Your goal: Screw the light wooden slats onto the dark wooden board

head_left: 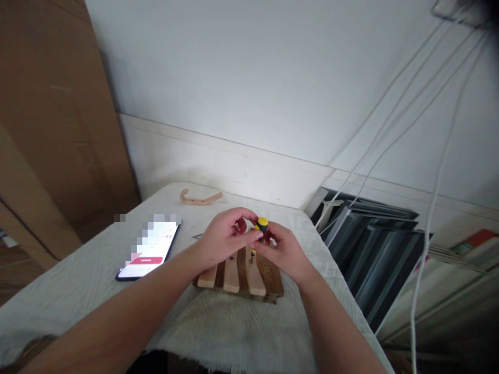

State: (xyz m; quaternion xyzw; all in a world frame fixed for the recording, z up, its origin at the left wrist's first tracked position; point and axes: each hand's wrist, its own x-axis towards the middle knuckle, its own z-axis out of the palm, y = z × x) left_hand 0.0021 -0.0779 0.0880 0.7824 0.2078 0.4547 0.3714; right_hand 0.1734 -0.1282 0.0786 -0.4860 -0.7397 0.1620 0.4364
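A short screwdriver point(262, 224) with a yellow and black handle stands nearly upright between my two hands. My left hand point(228, 234) has its thumb and fingers curled on the handle from the left. From the right, my right hand point(284, 250) closes on it too, lower down. Under the tool is a pale wooden hook piece point(255, 280), with a small dark mark or screw near the tip. Beside it lie a second pale piece point(231, 278) and a third point(208, 277). All three rest on a brown wooden board point(275, 283); my hands hide their far ends.
A lit phone point(150, 249) lies to the left on the cloth-covered table point(249, 332). Near the wall sits a curved wooden hook point(200, 199). Dark panels point(374, 259) lean at right, under hanging white cables point(432, 208). A large cardboard box point(66, 104) stands at left.
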